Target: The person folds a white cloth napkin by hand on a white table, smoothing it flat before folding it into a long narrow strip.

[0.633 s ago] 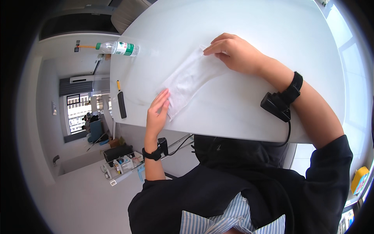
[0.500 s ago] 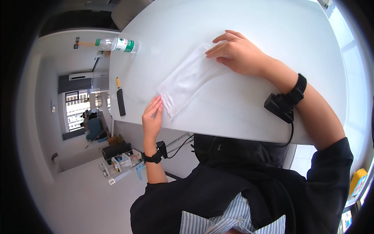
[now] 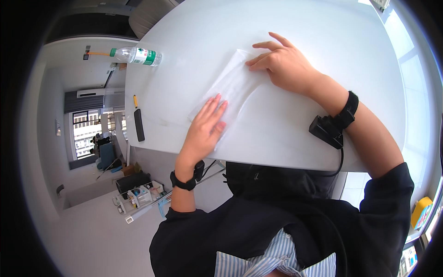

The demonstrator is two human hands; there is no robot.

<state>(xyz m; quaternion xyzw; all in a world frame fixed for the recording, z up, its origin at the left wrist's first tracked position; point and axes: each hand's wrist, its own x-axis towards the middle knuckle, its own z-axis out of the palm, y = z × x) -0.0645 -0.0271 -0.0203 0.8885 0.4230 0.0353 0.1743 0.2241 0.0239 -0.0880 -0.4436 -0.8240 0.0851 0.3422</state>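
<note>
On the white table lies a thin, flat, slightly see-through white sheet of soft material (image 3: 233, 81), longer than wide and slanting from far right to near left. Flat on its near end rests my left hand (image 3: 204, 131), fingers stretched and palm down, covering part of it. At the far right edge my right hand (image 3: 284, 64) touches the sheet with its lower fingertips, while its upper fingers stretch out above the table. The right thumb is mostly hidden.
A clear bottle with a green cap and label (image 3: 137, 56) lies on its side at the far left. Nearer on the left side of the white table (image 3: 277, 134) is a black-and-yellow cutter-like tool (image 3: 139, 124). A grey chair (image 3: 150, 18) stands beyond the table's far left edge.
My left hand has moved right and away from me, from the sheet's near left edge onto its surface. The sheet's near end is now covered. My right hand has stayed about in place.
</note>
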